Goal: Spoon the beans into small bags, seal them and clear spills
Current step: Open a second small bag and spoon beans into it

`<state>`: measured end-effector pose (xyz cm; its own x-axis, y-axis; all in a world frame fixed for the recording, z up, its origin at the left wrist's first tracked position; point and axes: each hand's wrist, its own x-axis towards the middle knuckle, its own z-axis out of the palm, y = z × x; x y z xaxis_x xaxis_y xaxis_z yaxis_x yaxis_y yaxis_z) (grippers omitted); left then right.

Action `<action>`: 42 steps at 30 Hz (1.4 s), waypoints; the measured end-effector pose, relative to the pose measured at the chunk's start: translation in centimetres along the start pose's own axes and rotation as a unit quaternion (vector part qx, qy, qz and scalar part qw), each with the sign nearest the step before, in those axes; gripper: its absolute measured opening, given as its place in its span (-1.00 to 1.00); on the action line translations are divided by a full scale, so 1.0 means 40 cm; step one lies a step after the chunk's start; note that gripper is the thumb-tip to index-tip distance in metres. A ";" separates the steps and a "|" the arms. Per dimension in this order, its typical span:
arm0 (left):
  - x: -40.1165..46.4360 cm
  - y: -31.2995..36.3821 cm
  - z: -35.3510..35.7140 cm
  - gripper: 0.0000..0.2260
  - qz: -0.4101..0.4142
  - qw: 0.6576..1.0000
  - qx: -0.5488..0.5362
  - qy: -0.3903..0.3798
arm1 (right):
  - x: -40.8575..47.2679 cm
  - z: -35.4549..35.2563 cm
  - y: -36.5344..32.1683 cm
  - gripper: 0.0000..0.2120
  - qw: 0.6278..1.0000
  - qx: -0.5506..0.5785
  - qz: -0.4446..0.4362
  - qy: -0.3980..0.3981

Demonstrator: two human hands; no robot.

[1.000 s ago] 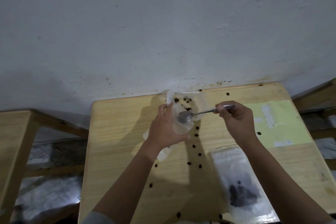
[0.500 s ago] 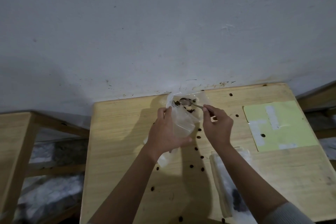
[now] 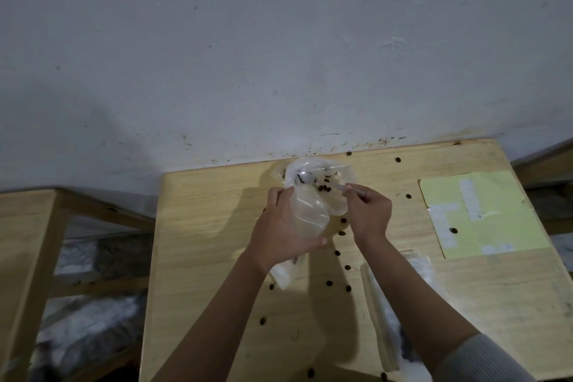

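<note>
My left hand (image 3: 283, 228) grips a small clear plastic bag (image 3: 310, 215) above the wooden table (image 3: 201, 242). My right hand (image 3: 367, 211) pinches the handle of a metal spoon (image 3: 322, 183), whose bowl dips into a larger clear bag of dark beans (image 3: 319, 172) lying at the table's far edge by the wall. Several loose beans (image 3: 338, 253) are scattered across the table between and below my hands. A filled clear bag (image 3: 403, 319) with dark beans lies at the lower right, partly hidden by my right forearm.
A yellow sheet with white tape strips (image 3: 477, 214) lies on the table's right side, a bean on it. A white wall (image 3: 279, 56) rises right behind the table. Another wooden table (image 3: 28, 226) stands at the left, with a gap between the two.
My right hand moved the spoon from over the small bag back and left into the bean bag by the wall. The left hand stayed holding the small bag.
</note>
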<state>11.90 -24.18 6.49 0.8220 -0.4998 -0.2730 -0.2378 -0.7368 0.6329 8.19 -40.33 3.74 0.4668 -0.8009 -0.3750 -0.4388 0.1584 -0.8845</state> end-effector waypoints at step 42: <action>0.005 -0.010 -0.012 0.02 -0.020 0.997 0.070 0.026 | -0.011 -0.196 -0.096 -0.89 0.994 0.079 -0.011 -0.070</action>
<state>12.39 -23.77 6.51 0.8570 -0.4474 -0.2555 -0.2714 -0.8135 0.5143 3.64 -45.11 9.50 0.5814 -0.7189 -0.3810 -0.3070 0.2398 -0.9210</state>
